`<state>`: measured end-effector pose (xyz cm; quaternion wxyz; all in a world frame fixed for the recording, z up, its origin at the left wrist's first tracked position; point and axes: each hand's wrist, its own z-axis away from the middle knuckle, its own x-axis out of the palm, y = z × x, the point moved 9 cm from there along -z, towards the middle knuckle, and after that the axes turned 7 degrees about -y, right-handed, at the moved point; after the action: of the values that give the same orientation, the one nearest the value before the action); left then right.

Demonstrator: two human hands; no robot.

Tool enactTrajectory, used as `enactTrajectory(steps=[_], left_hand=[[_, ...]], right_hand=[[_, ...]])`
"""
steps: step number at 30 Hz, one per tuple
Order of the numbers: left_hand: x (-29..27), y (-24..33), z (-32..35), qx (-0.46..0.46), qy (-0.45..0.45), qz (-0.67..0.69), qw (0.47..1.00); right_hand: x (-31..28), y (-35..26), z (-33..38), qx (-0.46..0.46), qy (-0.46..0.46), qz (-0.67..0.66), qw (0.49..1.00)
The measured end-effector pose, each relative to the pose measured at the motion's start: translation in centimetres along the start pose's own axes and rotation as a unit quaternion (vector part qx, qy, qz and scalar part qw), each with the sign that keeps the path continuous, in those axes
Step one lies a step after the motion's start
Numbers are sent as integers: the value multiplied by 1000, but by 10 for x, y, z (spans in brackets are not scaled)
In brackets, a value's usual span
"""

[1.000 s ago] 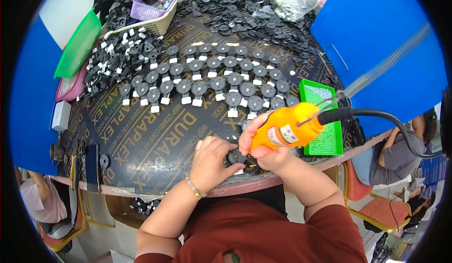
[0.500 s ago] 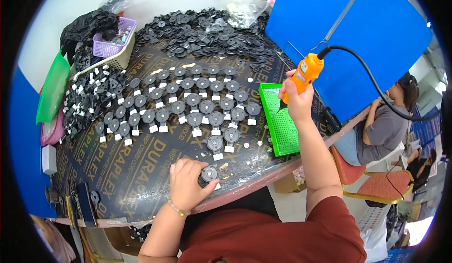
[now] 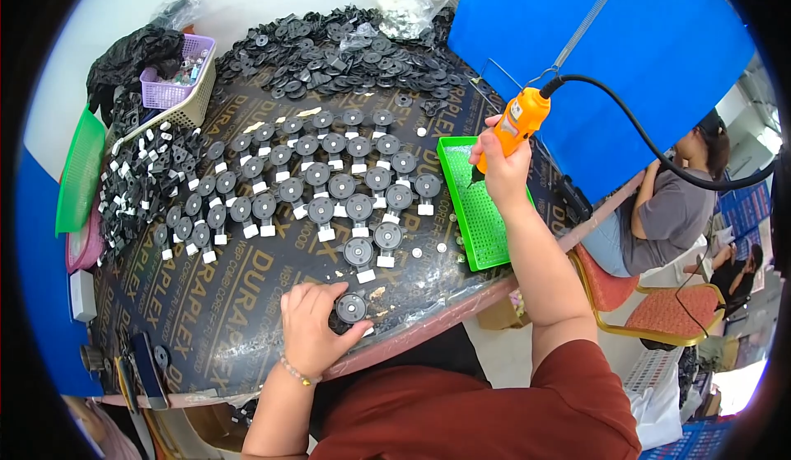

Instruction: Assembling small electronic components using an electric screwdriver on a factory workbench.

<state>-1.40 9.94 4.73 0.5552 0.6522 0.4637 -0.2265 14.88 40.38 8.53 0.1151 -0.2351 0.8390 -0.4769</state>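
My left hand (image 3: 317, 326) lies at the table's front edge, its fingers and thumb closed around a round black plastic part (image 3: 352, 307) with a white end. Up and to the right, my right hand (image 3: 506, 163) is wrapped around an orange electric screwdriver (image 3: 521, 120). Its dark tip points down above the green perforated tray (image 3: 486, 222). A black cord runs from the top of the tool off to the right. Beyond my left hand, several similar black wheel-shaped parts (image 3: 358, 252) with white ends are laid out in curved rows.
A large heap of black discs (image 3: 329, 52) covers the back of the table. To the left are a pile of black-and-white pieces (image 3: 148, 180), a purple basket (image 3: 169, 93) and a green basket (image 3: 81, 171). A blue panel (image 3: 610, 64) stands back right; a seated person (image 3: 671, 213) is beyond it.
The whole view has shifted slightly, so the table and both hands sit a little farther left. Both hands keep the same hold on the part and the screwdriver.
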Motion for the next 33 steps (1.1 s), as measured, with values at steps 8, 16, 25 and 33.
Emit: enactTrajectory(steps=[8,16,25,33], left_hand=[[-4,1,1,13,14,-16,1000],[-2,-2,0,24,10,-1,1000],[-3,-9,3,-1,-12,12,1000],[3,-12,6,-2,-10,26,1000]], right_hand=[[-5,-13,2,-39,6,-10,999],[75,-88,50,-96,-115,-238,960],[201,-81,108,34,-306,-321,895],[211,-65,116,39,-284,-308,907]])
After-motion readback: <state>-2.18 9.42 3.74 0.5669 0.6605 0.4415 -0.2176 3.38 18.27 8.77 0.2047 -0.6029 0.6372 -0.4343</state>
